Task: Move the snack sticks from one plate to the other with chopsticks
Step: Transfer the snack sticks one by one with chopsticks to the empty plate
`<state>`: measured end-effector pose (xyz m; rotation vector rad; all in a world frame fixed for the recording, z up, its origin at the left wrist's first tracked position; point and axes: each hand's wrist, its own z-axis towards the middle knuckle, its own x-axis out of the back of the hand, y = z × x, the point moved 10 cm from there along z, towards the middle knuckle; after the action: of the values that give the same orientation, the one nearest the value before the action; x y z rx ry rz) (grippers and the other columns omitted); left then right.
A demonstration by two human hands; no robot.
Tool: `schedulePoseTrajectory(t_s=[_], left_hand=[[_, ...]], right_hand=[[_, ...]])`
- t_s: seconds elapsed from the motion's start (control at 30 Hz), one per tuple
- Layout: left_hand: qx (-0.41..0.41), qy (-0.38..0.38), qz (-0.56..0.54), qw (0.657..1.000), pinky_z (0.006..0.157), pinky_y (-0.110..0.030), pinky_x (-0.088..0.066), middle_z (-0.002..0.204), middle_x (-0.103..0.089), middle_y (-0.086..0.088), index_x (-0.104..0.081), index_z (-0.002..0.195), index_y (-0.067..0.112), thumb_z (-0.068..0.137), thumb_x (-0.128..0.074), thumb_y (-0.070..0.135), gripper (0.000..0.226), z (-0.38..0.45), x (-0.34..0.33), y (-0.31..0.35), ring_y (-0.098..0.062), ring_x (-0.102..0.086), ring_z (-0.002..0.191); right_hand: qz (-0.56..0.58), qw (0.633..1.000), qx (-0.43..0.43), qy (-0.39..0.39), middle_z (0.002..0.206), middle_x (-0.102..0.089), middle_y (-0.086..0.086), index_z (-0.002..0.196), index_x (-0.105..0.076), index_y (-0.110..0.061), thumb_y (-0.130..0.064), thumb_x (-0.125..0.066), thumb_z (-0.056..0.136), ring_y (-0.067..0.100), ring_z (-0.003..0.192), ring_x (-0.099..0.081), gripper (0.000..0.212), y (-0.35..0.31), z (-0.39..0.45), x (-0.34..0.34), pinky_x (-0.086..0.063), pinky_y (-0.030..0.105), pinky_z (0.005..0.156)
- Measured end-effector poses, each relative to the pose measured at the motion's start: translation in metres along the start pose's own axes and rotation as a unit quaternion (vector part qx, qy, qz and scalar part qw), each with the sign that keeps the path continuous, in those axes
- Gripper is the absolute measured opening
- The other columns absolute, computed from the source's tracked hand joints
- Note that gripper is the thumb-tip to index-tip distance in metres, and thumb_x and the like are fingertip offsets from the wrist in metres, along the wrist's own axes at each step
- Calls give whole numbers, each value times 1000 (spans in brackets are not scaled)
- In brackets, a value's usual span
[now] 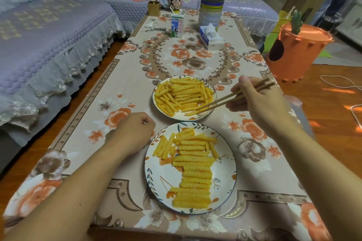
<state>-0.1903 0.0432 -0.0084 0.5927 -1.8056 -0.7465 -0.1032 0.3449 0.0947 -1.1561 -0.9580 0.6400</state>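
Wooden chopsticks (233,97) being pinched in right hand (260,101), tips touching snack sticks (183,94) at far plate (212,110) five o'clock edge, left hand (133,133) resting curled at near plate (154,180) ten o'clock, fingertips hidden, contents indeterminable.

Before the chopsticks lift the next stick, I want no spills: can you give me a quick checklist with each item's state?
1. Right hand grips the chopsticks: ok.
2. Tips at a snack stick on the far plate: ok.
3. Stick firmly pinched: cannot tell.
4. Bare spot on the near plate: ok.
5. Left hand off both plates: ok.
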Motion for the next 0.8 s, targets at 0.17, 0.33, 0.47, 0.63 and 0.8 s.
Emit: schedulePoseTrajectory(t_s=[0.17,0.33,0.47,0.63,0.8], left_hand=[[3,2,-3,1000,84,-54,-59,69,-73,10,-70,82,27,95,-50,35,25,4,-3,-3,-25,-72,73],[4,-5,-43,999,80,-55,-59,68,-72,6,-67,91,26,101,-47,51,34,6,-6,-5,-21,-66,60],[15,-9,-61,998,67,-43,-58,78,-71,-1,-65,97,21,103,-38,56,45,2,-9,-3,-21,-64,61],[27,-2,-73,997,61,-36,-53,78,-70,-6,-64,97,18,105,-34,55,48,0,-8,-3,-22,-63,61],[24,-8,-71,997,62,-38,-54,80,-71,-6,-64,98,20,104,-32,57,49,0,-7,-3,-22,-64,62]], right_hand=[[-3,1000,8,6,80,-72,23,95,-68,1,-32,-48,108,31,66,-75,42,-2,5,-3,-65,41,65],[-62,998,21,9,77,-67,18,97,-65,-2,-35,-45,109,29,58,-73,41,-3,11,-1,-63,50,60],[-57,998,31,3,73,-67,19,95,-63,3,-37,-43,109,30,60,-73,47,-8,10,-2,-60,42,51],[-4,999,31,8,74,-70,23,88,-62,-1,-35,-43,109,32,62,-75,44,-19,8,1,-64,42,58],[70,997,-12,40,75,-71,25,87,-61,-1,-38,-42,109,40,65,-74,47,-28,0,25,-65,45,61]])
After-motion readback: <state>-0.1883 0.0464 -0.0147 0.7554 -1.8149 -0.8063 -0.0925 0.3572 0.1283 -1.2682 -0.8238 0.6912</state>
